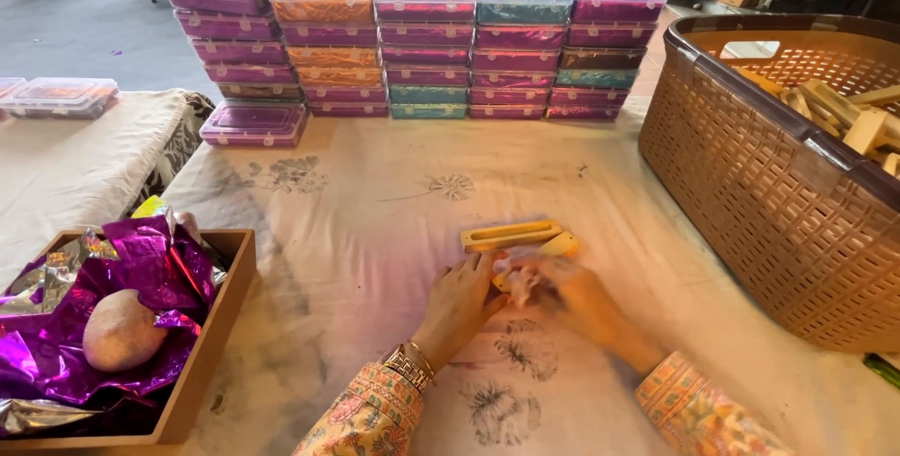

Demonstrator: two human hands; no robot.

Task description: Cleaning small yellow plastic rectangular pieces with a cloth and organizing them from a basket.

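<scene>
My left hand (461, 299) rests on the cloth-covered table (375, 222), its fingers touching a small yellow wooden piece (562, 246). My right hand (572, 295) is blurred with motion and closes over the same piece. Just beyond the hands lies a flat wooden block (511, 234) with a long slot in it. Both sleeves are flowered, and a gold watch sits on my left wrist.
A brown plastic basket (750, 175) holding wooden pieces stands at the right. Stacks of lidded plastic boxes (422, 44) line the far edge. A wooden tray (220, 325) at the left holds purple foil and a pale rounded lump (120, 330). More boxes (58, 95) sit far left.
</scene>
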